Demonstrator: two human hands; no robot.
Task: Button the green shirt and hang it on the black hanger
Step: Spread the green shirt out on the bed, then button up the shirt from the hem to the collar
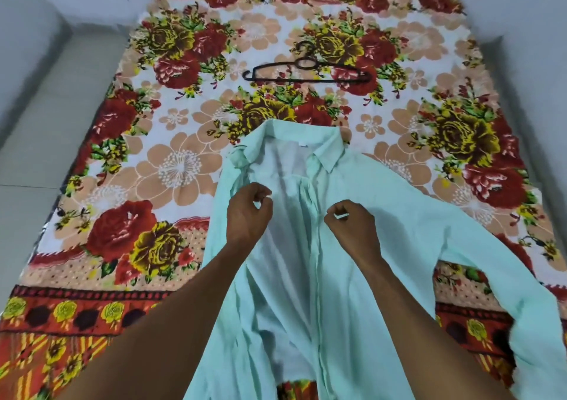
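The light green shirt [383,246] lies face up on the bed with its collar toward the far end and its front spread apart, showing the pale inside. My left hand [248,215] is curled at the left front edge, just below the collar, and pinches the fabric there. Level with it, my right hand [352,228] is curled on the right front edge and pinches the placket. The black hanger [306,73] lies flat on the bed beyond the collar, apart from the shirt and both hands.
A floral blanket [171,166] in red, yellow and peach covers the bed. The shirt's right sleeve [527,307] trails toward the bed's right edge. A grey tiled floor [46,142] runs along the left, and pale walls stand at the far end and right.
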